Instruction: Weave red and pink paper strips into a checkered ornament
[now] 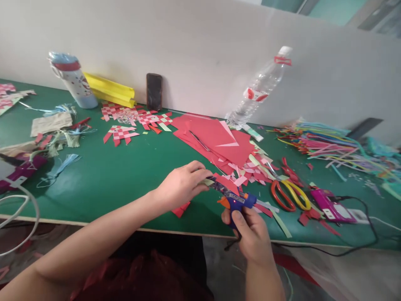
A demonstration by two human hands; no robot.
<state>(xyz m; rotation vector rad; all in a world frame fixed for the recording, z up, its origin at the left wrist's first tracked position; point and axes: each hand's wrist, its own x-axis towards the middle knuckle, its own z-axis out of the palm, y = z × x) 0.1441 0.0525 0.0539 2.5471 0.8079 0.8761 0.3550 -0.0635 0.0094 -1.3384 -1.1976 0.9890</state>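
Note:
In my right hand (250, 234) is a blue hot glue gun (238, 201) with an orange trigger and a small red light, its nozzle end pointing left. My left hand (184, 184) reaches in from the left, its fingers closed around a pale green paper strip (207, 182) at the front of the gun. The fingertips partly hide that strip. Below the left hand a folded red paper piece (181, 209) lies on the green table (125, 205). Behind the gun are red paper sheets (225, 138) with a pen (199, 140) on top, beside pink paper scraps (247, 171).
Scissors (290, 195) with red and yellow handles and a purple box (332, 205) with a black cable lie right. A plastic bottle (260, 90), phone (154, 92) and flask (75, 81) stand along the wall. Woven paper pieces (120, 134) and tassels (64, 165) lie left.

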